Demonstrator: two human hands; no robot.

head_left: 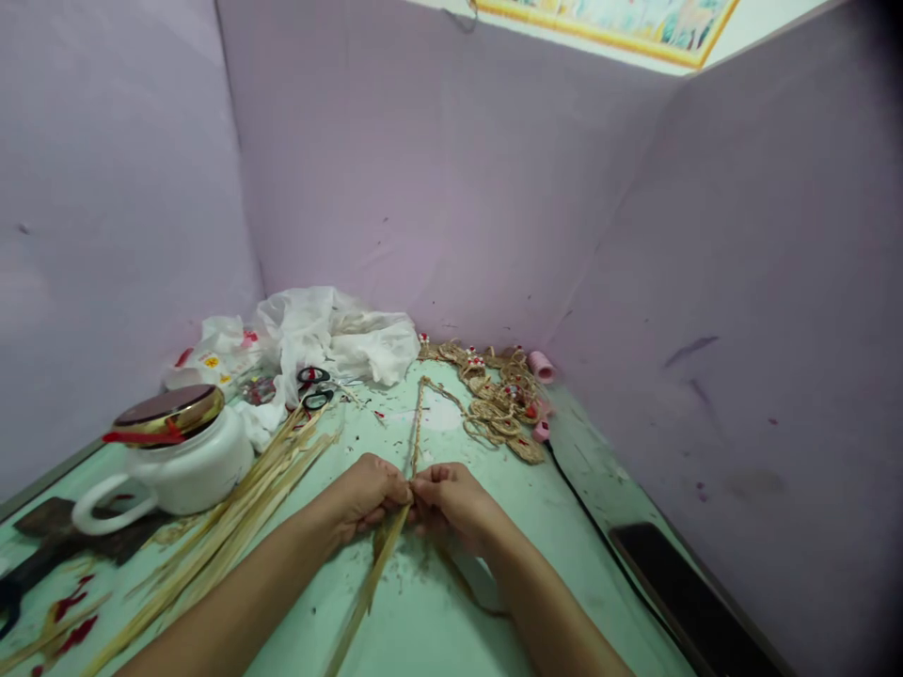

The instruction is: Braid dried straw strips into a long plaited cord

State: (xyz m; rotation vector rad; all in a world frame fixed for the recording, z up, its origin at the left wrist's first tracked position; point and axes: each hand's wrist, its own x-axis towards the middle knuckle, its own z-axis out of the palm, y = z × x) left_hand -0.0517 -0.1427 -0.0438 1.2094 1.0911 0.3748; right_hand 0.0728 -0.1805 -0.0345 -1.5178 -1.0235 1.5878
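Observation:
My left hand (pixel 377 491) and my right hand (pixel 450 503) meet at the middle of the table, fingers pinched together on a thin braid (pixel 418 428) of straw-coloured fibre. From my hands the braid runs straight away from me, bends, and trails right toward a heap of coiled braided pieces (pixel 500 400). A loose flat strand (pixel 371 583) hangs from the pinch toward me, between my forearms. Another, darker strand (pixel 469 594) curls out below my right hand. The fingertips hide the exact point where the strands cross.
Long dry fibre strips (pixel 232 522) lie on the left, beside a white mug (pixel 201 465) with a gold-rimmed lid. Black-handled scissors (pixel 315 387) and a crumpled white plastic bag (pixel 331 329) are behind. On the right are a phone (pixel 691 592), a black cable (pixel 593 522) and a pink spool (pixel 541 367).

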